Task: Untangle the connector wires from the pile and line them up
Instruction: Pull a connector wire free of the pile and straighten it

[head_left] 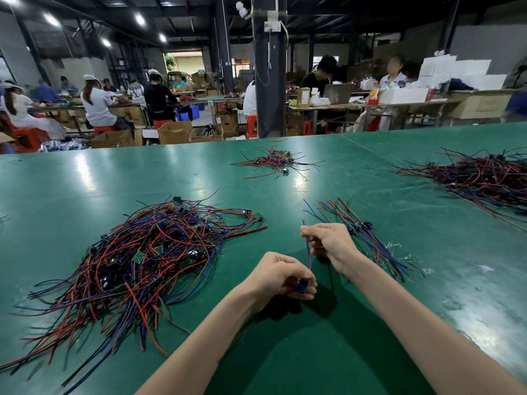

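A glossy green table mat (pixel 85 178) is noted in the foreground, with a black pillar (pixel 269 81) behind it, on which a white socket box (pixel 272 25) is mounted. Seated workers (pixel 98 105) are seen at benches on the left, with red stools (pixel 27 138) and open cardboard boxes (pixel 174 132) on the floor. A laptop (pixel 338 94) and stacked white boxes (pixel 456 71) are recorded on the benches to the right.

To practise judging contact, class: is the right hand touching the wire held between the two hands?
Touching. The head view shows the right hand pinching the wire near its top end, while the left hand grips its connector.
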